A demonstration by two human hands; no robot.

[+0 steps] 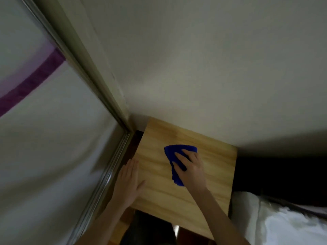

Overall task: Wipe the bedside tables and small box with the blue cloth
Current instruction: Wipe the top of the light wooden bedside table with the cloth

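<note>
Curtain [44, 138] hanging at far left. Left hand [127, 184] lying flat, fingers straight and together, on the left edge of the table [203, 200], a wooden top against the wall [194, 68]. Right hand [191, 168] pressing the cloth [174, 152] onto the top's middle, fingers spread; bedding [283, 223] lying at right.

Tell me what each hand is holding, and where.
Nothing is gripped. The right hand presses on the blue cloth; the left hand rests on the bedside table, at its left edge.

One wooden bedside table [212, 174] at six o'clock, with one blue cloth [172, 152] on it. Two hands: one left hand [128, 183] at seven o'clock, one right hand [191, 170] at six. One heap of white bedding [283, 223] at four o'clock, and one purple stripe [30, 82] at nine.
</note>
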